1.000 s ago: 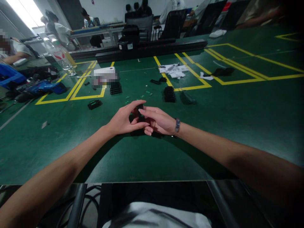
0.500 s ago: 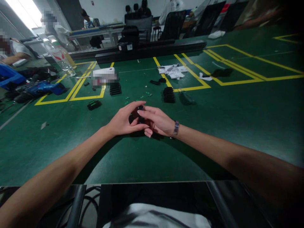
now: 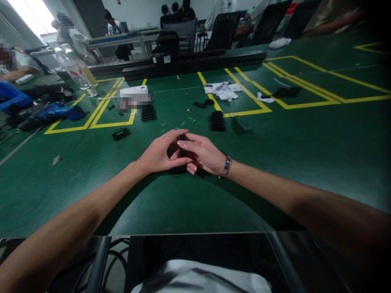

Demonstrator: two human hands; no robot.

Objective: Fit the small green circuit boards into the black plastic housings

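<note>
Between my two hands, low over the green table, is a small black plastic part (image 3: 182, 151), mostly covered by fingers. My left hand (image 3: 160, 151) grips it from the left, thumb and fingers curved around it. From the other side my right hand (image 3: 204, 152) closes on the same part, its thumb lying over the top. Just beyond the fingertips lie several small green circuit boards (image 3: 182, 123). A stack of black plastic parts (image 3: 217, 121) stands past my right hand, and another black stack (image 3: 148, 113) past my left. A black part with green inside (image 3: 121, 134) lies to the left.
The green table (image 3: 146, 207) has yellow tape markings. Crumpled white paper (image 3: 224, 91) and a clear plastic bag (image 3: 241, 123) lie beyond my right hand. At the left are a blue power tool (image 3: 58, 112) and a plastic bottle (image 3: 77, 73). A long black bar (image 3: 195, 65) crosses the back.
Both hands keep their hold on the black part and have hardly moved. The part appears slightly turned between the fingers.
</note>
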